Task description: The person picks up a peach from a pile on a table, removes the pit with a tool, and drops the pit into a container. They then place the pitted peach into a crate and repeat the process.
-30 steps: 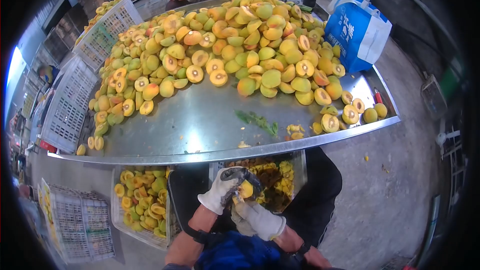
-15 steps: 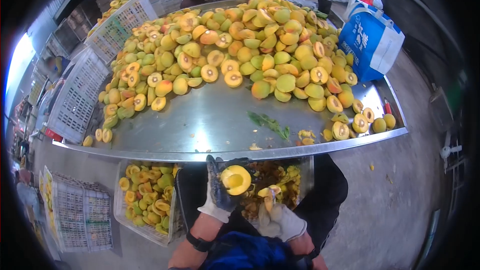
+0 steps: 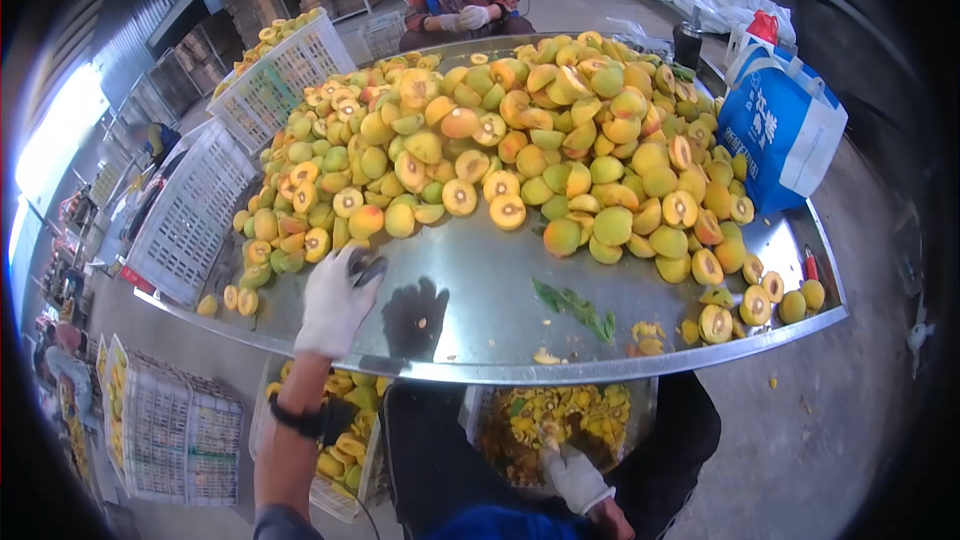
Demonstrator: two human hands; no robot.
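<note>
My left hand (image 3: 340, 302), in a white glove with dark fingertips, reaches over the metal table (image 3: 450, 285) at the near left edge of the peach pile (image 3: 470, 130). Its thumb and fingers are apart, with no fruit visible in them. Just beyond the fingers lies a peach half (image 3: 366, 221). My right hand (image 3: 577, 480), gloved too, is low between my knees over a crate of scraps (image 3: 570, 415). Its fingers are closed round a small hand tool (image 3: 549, 434), mostly hidden by the glove. Many peaches in the pile are halved with stones showing.
A crate of pitted peach halves (image 3: 350, 440) stands below the table on the left. White crates (image 3: 195, 220) line the table's left side. A blue bag (image 3: 770, 130) stands at the right corner. A co-worker (image 3: 465, 0) sits across the table. Leaves (image 3: 575, 308) lie on the metal.
The peach half in my left hand is gone from it, and that hand has moved up and left over the table. My right hand has dropped lower over the scraps. The view has shifted.
</note>
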